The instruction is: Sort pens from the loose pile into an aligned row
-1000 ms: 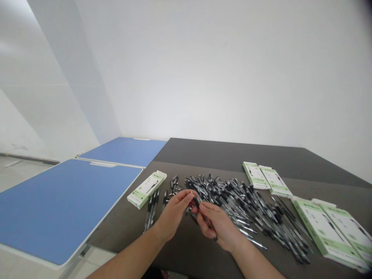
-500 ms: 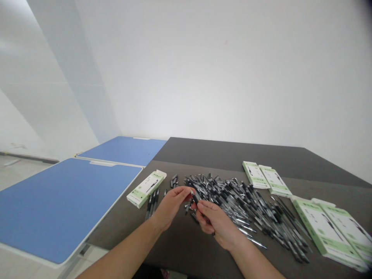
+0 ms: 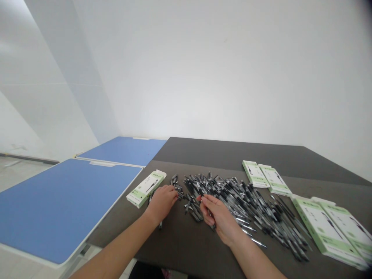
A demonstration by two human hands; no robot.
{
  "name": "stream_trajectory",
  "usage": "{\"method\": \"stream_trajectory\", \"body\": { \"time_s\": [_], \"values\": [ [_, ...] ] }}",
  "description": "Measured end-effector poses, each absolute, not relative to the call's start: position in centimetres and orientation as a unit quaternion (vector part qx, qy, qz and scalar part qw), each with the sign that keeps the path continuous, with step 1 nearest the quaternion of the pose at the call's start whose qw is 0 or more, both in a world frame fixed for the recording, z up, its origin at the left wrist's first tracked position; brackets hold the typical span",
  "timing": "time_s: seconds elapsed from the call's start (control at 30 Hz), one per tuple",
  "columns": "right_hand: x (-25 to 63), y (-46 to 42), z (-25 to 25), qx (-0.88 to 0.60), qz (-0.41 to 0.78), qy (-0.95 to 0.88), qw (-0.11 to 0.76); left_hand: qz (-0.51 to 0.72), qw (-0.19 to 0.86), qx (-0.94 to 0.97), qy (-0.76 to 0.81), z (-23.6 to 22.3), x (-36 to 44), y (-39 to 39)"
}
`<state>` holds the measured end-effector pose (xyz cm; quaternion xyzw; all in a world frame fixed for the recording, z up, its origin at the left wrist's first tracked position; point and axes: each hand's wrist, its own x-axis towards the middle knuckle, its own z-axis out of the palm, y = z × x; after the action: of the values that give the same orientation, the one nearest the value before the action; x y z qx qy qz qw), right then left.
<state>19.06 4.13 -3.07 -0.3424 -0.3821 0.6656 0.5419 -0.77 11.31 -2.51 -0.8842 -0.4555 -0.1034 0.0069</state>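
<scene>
My right hand (image 3: 218,217) is closed around a black pen (image 3: 201,192), whose dark front end points up and away from me and whose other end shows below the fingers. My left hand (image 3: 163,200) is palm down with bent fingers at the edge of a small heap of short dark pieces (image 3: 178,188) that look like pen caps. Its fingertips are partly hidden, and I cannot make out what they hold. Beyond my right hand spreads a large pile of black and clear pens (image 3: 241,197). More short pieces (image 3: 194,209) lie between my hands.
A green and white pen box (image 3: 147,188) lies left of my left hand, partly overlapping pens hidden under that arm. Several similar boxes (image 3: 328,228) lie at the right on the dark table (image 3: 221,153). Blue-topped tables (image 3: 66,205) stand at the left, a white wall behind.
My left hand has left the pen's tip and moved left and down to the small heap of short pieces. My right hand still holds the pen and has shifted slightly right.
</scene>
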Motion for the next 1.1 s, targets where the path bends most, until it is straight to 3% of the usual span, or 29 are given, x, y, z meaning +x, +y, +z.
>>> {"method": "stream_trajectory", "body": {
  "time_s": [0.33, 0.4, 0.53, 0.63, 0.83, 1.1],
  "values": [
    [19.0, 3.9, -2.9, -0.353, 0.665, -0.388, 0.532, -0.154, -0.041, -0.869, -0.469, -2.1, -1.0, 11.5],
    [19.0, 3.9, -2.8, -0.363, 0.658, -0.399, 0.525, -0.241, -0.149, -0.82, -0.497, -1.6, -0.8, 11.3],
    [18.7, 3.7, -2.7, -0.398, 0.628, -0.46, 0.485, -0.426, -0.479, -0.597, -0.482, -0.7, 0.1, 10.5],
    [18.4, 3.5, -2.7, -0.418, 0.611, -0.511, 0.436, -0.479, -0.605, -0.467, -0.431, -0.4, 0.8, 9.6],
    [18.0, 3.6, -3.2, -0.458, 0.57, -0.564, 0.383, -0.5, -0.639, -0.41, -0.418, -0.1, 1.5, 8.5],
    [18.1, 3.8, -3.3, -0.485, 0.488, -0.606, 0.399, -0.463, -0.591, -0.491, -0.442, 0.1, 2.2, 7.3]
  ]
}}
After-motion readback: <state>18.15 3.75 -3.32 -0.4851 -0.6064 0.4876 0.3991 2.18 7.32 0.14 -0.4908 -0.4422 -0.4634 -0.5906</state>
